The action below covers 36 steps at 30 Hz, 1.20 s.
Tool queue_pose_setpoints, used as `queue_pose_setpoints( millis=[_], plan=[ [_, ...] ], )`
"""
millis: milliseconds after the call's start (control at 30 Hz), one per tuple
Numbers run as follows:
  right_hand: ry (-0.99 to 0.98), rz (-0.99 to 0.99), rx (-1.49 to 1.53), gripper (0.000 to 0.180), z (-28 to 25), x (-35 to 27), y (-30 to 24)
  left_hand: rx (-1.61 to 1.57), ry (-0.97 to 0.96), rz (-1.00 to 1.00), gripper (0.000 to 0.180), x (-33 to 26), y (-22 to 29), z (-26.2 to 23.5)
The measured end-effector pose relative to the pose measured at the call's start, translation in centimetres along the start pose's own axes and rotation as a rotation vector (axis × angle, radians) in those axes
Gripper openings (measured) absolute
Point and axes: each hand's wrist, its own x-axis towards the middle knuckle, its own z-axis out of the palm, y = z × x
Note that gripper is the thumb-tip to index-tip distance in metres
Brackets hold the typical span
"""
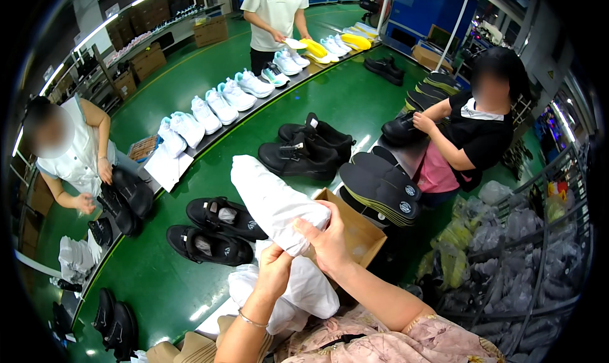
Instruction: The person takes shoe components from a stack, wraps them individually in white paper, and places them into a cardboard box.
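The white bundle (269, 198) lay right in the fingers, held up above the green table (212, 293). Its long axis ran from its near end, between the two hands, away and to the left, so most of its length reached out beyond the fingertips. The right hand (325, 239) was nearer its middle: the thumb pressed on top, the other fingers wrapped partly around the right side. The left hand (274, 271) had its fingers curled tight, pinching the wrapping at the lower corner; I cannot tell how the hidden fingertips sat. What the wrapping covered was out of sight.

Just beyond and to the right of the right fingers stood a cardboard box (373, 249). Another white bundle (314, 293) lay below the fingers, and black shoes (212, 249) sat to their left.
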Motion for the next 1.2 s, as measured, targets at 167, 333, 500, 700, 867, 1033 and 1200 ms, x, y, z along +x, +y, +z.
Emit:
queue_pose_setpoints(
  millis=[167, 333, 500, 700, 867, 1033, 1200],
  plan=[
    [0.01, -0.315, -0.483, 0.059, -1.5, 0.8, 0.1, -0.128, -0.182, -0.142, 0.048, 0.0, 2.2, -0.6],
    [-0.063, -0.557, -0.814, 0.061, -1.1, -1.2, 0.7, 0.072, 0.275, 0.12, 0.067, 4.6, 2.4, -1.5],
    [-0.124, -0.249, -0.528, 0.06, -1.5, -1.5, 1.1, -0.337, 0.32, 0.011, 0.061, 6.6, 2.9, -0.1],
    [-0.184, -0.068, -0.373, 0.057, -3.1, 0.1, 1.7, -0.416, 0.228, -0.157, 0.063, 7.9, 1.0, -1.4],
    [-0.157, 0.323, -0.217, 0.058, -5.1, 3.2, 1.0, -0.169, 0.42, 0.033, 0.055, 10.5, -0.4, -0.9],
    [-0.035, 0.351, -0.04, 0.063, -7.1, 6.6, 1.6, 0.08, 0.654, 0.088, 0.082, 14.4, -2.2, 1.7],
    [-0.016, 0.292, -0.079, 0.053, -10.0, 11.2, 0.3, 0.05, 0.619, 0.009, 0.087, 18.9, -4.5, 3.7]
  ],
)
